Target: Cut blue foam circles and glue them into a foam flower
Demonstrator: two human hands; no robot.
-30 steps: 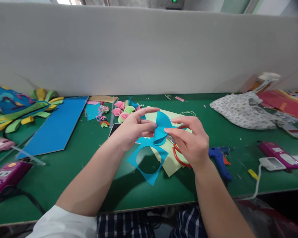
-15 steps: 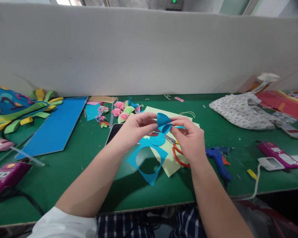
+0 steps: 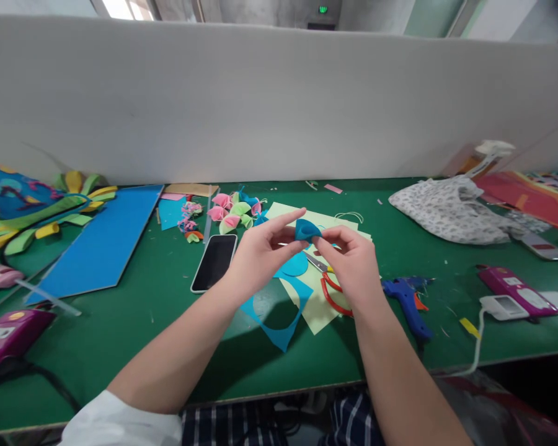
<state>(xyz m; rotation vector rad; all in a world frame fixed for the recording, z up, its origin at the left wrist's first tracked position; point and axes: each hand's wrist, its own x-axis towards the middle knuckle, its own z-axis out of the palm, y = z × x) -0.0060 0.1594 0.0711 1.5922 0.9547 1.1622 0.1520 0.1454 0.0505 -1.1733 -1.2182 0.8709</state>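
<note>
our left grip (image 3: 263, 251) and right grip (image 3: 352, 255) are closed in a pinch on a folded blue piece (image 3: 307, 230) above the surface (image 3: 167, 353), its folding seemingly partway done, while a blue disc (image 3: 297, 265) below lies flat, unfolded.

Blue pc (image 3: 307, 230) folded & curved, held btwn both hands (image 3: 265, 248) (image 3: 352, 260).

Muted, fairly even indoor light covers the green table (image 3: 160, 322); a window (image 3: 128, 8) at top left glares white. A soft-edged shadow spreads below the left hand (image 3: 260, 251). The upper right corner darkens, and fine detail looks soft.
</note>
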